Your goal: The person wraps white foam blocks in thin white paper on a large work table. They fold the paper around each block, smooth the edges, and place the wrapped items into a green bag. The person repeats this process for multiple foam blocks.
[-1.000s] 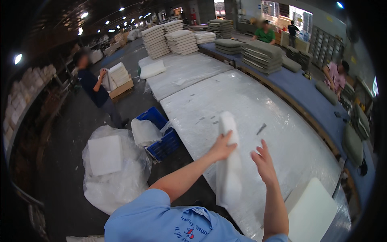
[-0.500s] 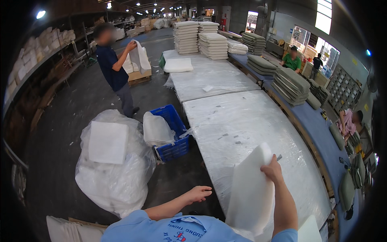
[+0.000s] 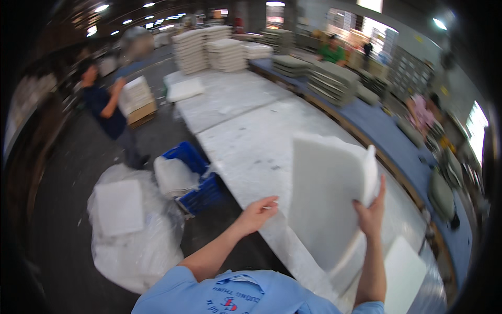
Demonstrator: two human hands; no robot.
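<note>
My right hand (image 3: 372, 212) grips the right edge of a large white foam sheet (image 3: 327, 196) and holds it upright above the long white table (image 3: 251, 141). My left hand (image 3: 257, 213) hovers just left of the sheet's lower edge, fingers loosely curled, holding nothing. Another flat white foam piece (image 3: 405, 275) lies on the table at the lower right.
A blue crate (image 3: 196, 178) with white foam stands on the floor left of the table, beside a big clear bag of foam (image 3: 128, 230). A person in dark clothes (image 3: 107, 115) carries a box. Stacks of foam sheets (image 3: 209, 49) stand at the far end; other people sit right.
My right hand has lifted the foam sheet higher and turned it flat toward me. My left hand rose from near my chest up to the sheet's lower left edge.
</note>
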